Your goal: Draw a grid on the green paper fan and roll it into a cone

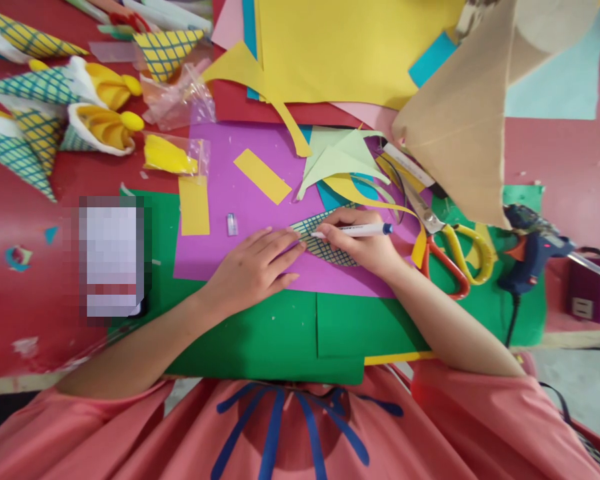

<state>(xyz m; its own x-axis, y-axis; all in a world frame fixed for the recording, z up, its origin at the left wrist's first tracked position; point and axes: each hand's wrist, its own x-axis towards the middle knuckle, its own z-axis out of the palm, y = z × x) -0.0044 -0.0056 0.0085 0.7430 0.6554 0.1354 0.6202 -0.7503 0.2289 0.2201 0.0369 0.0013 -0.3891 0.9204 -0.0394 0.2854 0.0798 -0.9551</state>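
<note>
Coral shirt [300, 440] in the foreground: hazards around a half-covered grid

At centre, the gridded paper piece [333, 252] lies on a purple sheet [260, 215], between my two hands. My right hand [365, 243] has its fingers closed in a writing pinch around a white pen [363, 231], tip down towards the piece's left part, blue end outward. My left hand [257, 267] lies palm down, fingers extended and slightly parted, gripping nothing; its fingertips meet the piece only at its left edge.

Smearing: the likeliest fault, I judge. The pen tip sits just beside my left fingertips, and my right hand screens much of the grid; if the ink is wet, which I cannot tell, a dragging finger would blur the lines.

Slippage: with one edge steadied, a firm stroke could swivel the piece and send a line askew, or run ink onto the purple sheet.

Crowding: scissors [431, 222] lie near my right forearm, and a curling yellow strip [345, 189] passes just beyond the knuckles; a wide wrist movement could disturb either.

Snagging: at right, a glue gun [530, 257] rests on the counter [25, 300], its cord [514, 320] running down near my forearm; an elbow catching it could pull the gun over.
</note>
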